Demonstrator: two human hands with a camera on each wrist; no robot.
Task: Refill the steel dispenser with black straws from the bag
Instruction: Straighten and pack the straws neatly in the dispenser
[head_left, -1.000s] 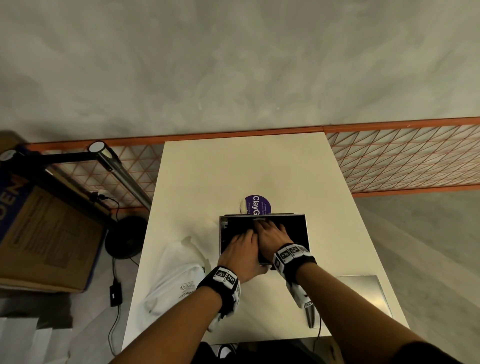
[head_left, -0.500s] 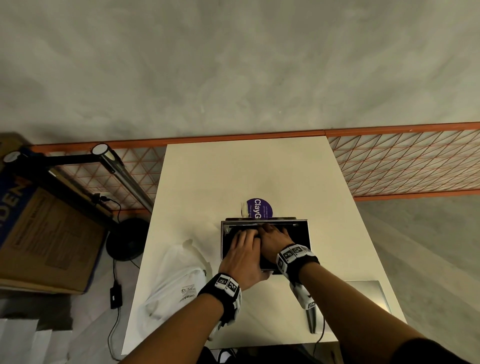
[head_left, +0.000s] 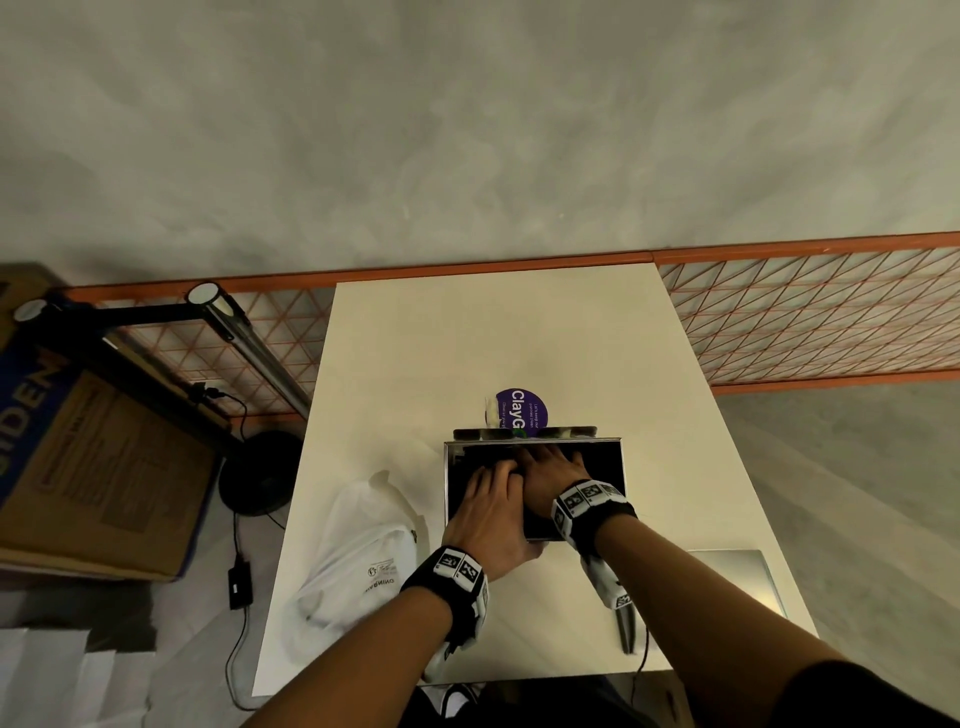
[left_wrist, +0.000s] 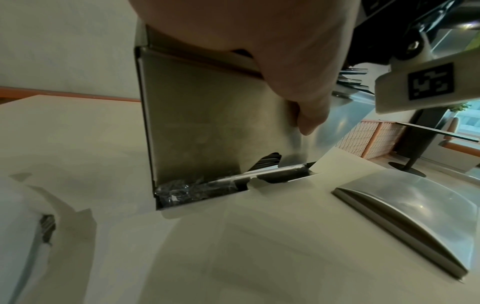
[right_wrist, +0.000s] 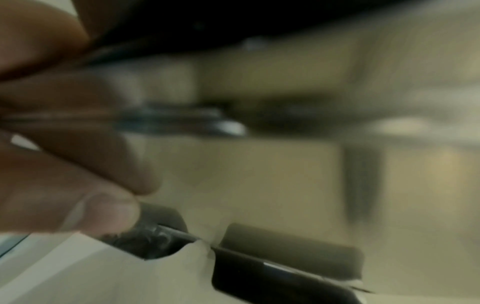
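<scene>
Cream table (head_left: 467, 343), grey wall (head_left: 467, 130), orange mesh railing (head_left: 810, 312)

Both hands cover the middle of the steel dispenser (head_left: 613, 470) opening, so the straws (left_wrist: 267, 160) beneath the palms cannot be counted. The fingertips of the left hand (head_left: 491, 506) and right hand (head_left: 553, 475) are lost against the dark interior; whether either grips anything cannot be told. The right wrist view is blurred throughout. The purple label (head_left: 522, 408) behind the dispenser is half hidden by its far wall, its print cut short. The steel lid (head_left: 737, 577) at the table's near right corner is partly behind the right forearm. Printing on the white bag (head_left: 353, 561) is too small to read.
</scene>
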